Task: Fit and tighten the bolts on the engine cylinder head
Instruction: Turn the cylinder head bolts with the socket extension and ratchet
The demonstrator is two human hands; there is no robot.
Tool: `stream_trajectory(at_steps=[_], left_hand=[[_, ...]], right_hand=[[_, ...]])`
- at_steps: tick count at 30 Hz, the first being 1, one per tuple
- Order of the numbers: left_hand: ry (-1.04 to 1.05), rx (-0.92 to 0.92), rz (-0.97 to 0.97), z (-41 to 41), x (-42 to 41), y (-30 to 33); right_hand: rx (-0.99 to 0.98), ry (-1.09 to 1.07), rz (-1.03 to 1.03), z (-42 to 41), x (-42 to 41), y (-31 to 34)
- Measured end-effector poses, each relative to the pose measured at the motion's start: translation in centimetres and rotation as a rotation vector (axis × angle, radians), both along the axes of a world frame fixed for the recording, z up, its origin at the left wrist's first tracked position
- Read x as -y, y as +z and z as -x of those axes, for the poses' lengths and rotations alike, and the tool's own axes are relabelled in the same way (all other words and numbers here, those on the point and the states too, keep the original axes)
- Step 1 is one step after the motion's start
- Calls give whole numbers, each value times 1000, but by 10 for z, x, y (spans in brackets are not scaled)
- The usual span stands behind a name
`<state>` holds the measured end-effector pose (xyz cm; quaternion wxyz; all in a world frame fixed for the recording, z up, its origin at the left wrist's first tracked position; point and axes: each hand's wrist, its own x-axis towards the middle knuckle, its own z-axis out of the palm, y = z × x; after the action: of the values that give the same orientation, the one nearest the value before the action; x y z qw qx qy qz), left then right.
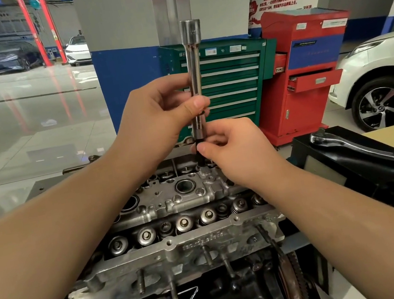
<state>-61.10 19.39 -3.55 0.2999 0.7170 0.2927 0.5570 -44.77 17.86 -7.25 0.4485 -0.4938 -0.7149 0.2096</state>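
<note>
Ratchet (364, 146) aside at right, both hands (158, 114) (238, 152) pinching upright extension bar (194, 76) over cylinder head (174, 206).

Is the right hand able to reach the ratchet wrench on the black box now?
Probably yes, but not at once. The ratchet wrench lies uncovered on the black box, close beside the right hand. That hand's fingers now pinch the lower end of the extension bar, so it must release first.
</note>
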Motion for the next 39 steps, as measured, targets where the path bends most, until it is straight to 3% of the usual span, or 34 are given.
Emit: stream_trajectory(at_steps=[9,15,23,28,35,39], left_hand=[[110,-16,38,0,-3,1],[-41,22,19,0,2,1],[84,-13,11,3,-5,-2],[-87,34,52,3,0,-2],[87,-36,-3,0,-3,-4],[-45,21,34,3,-4,-4]], right_hand=[[-23,-46,23,2,-5,-2],[42,-54,62,1,-3,-1],[72,-60,13,3,-2,-2],[65,-55,28,0,-1,-1],[11,-59,29,1,-4,-2],[38,-10,15,-1,-3,-3]])
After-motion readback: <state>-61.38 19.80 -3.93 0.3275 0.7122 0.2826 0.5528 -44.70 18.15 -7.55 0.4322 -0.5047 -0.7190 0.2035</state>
